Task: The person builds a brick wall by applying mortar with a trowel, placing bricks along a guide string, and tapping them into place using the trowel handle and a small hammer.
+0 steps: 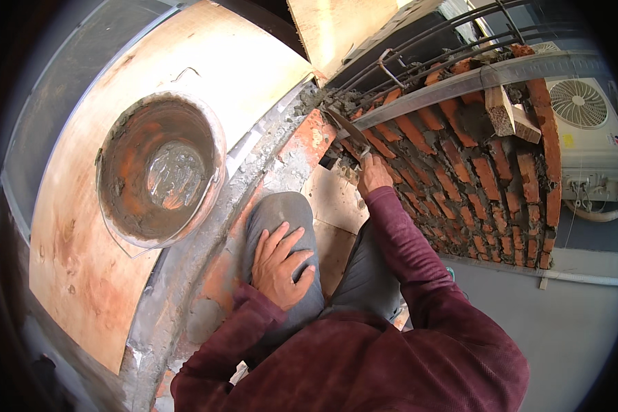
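Observation:
My left hand point(281, 268) lies on my left knee with its fingers spread, holding nothing. My right hand point(374, 177) grips a trowel point(348, 128) by its handle. The trowel's blade points up and left, toward grey mortar point(316, 98) at the corner where the brick wall point(453, 178) meets the ledge. Whether the blade touches the mortar, I cannot tell. To the left, a bucket point(110, 172) stands with mortar smeared inside and a wet patch at its bottom; its wire handle hangs down.
A plywood board point(69, 254) lies under the bucket, beside a mortar-streaked ledge point(206, 275). Steel bars point(436, 31) and a metal strip point(460, 84) run along the wall's top. Wooden blocks point(499, 113) stick out there. An air conditioner unit point(594, 147) stands beyond the wall.

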Tool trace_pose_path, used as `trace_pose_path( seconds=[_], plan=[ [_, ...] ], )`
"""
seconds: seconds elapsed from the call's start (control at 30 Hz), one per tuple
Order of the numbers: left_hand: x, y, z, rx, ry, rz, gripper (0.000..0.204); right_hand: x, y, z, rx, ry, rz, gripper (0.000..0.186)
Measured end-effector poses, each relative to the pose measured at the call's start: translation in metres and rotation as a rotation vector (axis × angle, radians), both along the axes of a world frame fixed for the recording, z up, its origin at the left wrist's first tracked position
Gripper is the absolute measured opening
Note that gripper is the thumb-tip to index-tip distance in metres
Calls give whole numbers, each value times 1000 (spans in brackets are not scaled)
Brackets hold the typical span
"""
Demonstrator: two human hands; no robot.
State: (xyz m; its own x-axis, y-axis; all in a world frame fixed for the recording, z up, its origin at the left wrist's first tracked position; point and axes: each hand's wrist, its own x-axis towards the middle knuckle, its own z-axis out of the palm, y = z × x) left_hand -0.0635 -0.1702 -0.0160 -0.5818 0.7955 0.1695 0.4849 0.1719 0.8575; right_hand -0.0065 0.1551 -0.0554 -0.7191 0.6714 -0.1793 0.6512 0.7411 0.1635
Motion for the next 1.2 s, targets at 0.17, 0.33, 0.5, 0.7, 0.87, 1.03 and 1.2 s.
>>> trace_pose_path(
  seconds=[0.17,0.33,0.5,0.7,0.87,1.03,1.2],
  plan=[
    [-3,-4,-2,-2,-14,6,21,-1,-2,17,118,38,141,43],
    [-1,1,-4,29,-55,-4,20,-72,-8,109,337,-308,481,57],
    [-2,-1,-6,58,-78,29,19,-176,6,76,639,-585,718,18],
    [0,-3,-12,132,-118,57,18,-202,26,9,748,-570,550,22],
    [-1,-6,-15,148,-144,81,18,-186,3,6,557,-750,577,26],
    [-2,-6,-16,160,-154,87,18,-191,7,37,321,-808,734,23],
    [-1,-4,-16,176,-169,107,17,-212,11,49,456,-769,649,24]
  ],
)
